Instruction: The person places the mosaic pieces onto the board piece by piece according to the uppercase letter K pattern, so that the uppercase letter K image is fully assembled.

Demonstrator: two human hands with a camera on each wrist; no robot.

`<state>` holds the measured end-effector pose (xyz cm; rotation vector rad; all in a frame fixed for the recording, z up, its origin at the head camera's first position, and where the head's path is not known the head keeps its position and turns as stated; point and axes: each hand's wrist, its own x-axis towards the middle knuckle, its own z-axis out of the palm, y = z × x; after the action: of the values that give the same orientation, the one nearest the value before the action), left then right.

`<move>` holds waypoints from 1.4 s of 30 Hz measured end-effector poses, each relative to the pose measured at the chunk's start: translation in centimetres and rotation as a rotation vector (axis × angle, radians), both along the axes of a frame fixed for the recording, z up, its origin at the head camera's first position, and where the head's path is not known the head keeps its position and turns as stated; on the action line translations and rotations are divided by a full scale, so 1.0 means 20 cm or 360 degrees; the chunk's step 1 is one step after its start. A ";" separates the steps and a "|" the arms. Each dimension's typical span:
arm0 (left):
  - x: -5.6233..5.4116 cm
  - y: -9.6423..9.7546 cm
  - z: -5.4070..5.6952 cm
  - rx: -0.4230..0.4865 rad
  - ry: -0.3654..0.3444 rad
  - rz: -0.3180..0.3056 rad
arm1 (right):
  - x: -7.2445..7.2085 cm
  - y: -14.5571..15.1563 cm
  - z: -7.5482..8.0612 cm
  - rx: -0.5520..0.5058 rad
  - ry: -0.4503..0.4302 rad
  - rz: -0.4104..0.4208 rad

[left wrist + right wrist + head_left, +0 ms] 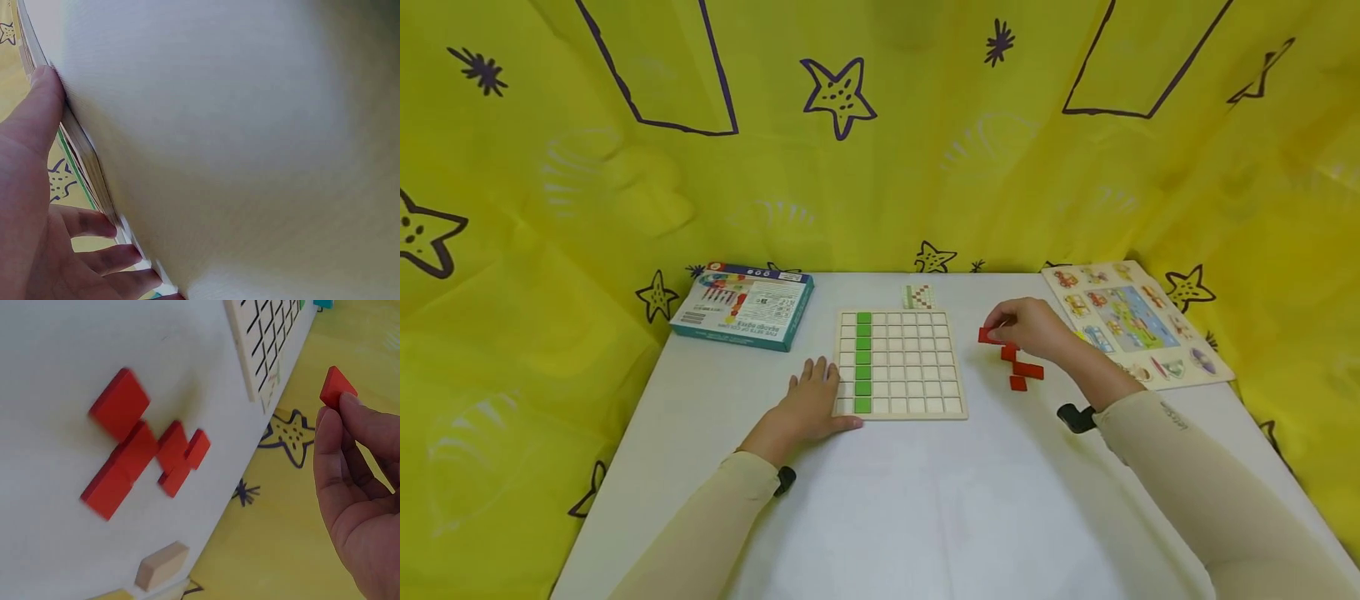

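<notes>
A wooden grid board [917,367] lies flat on the white table, its second column from the left filled with green square tiles [863,357]. My left hand [807,406] rests at the board's front left corner, fingers fairly straight along the left side and thumb at the front edge. Right of the board, my right hand [1032,325] pinches a red square tile [336,389] between thumb and fingertips, above the table. Several loose red tiles [120,405] lie below that hand, some touching or overlapping in the right wrist view.
A small pattern card [918,297] lies just behind the board. At the back left is a flat game box [741,308]; a picture puzzle board [1138,321] lies at the back right. The right wrist view shows a plain wooden block [164,565]. Yellow patterned cloth [880,183] hangs behind.
</notes>
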<state>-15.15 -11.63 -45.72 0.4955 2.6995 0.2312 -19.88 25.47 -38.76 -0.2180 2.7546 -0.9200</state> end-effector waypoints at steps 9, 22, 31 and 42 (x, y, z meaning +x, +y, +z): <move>0.00 0.00 -0.02 -0.0010 0.0025 -0.0003 | -0.09 -0.20 -0.03 -0.0090 -0.0111 0.0036; -0.01 0.01 -0.04 -0.0010 0.0020 -0.0026 | -0.16 -0.45 -0.15 -0.0189 -0.0096 0.0172; -0.01 0.01 -0.03 -0.0025 0.0001 -0.0016 | -0.20 -0.61 -0.22 -0.0179 -0.0065 0.0250; -0.02 0.00 -0.02 -0.0029 0.0001 0.0002 | -0.22 -0.73 -0.28 -0.0186 -0.0124 0.0279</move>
<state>-15.51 -11.58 -46.08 0.4885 2.6999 0.2069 -24.25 10.88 -44.38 -0.4270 2.5655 -1.0193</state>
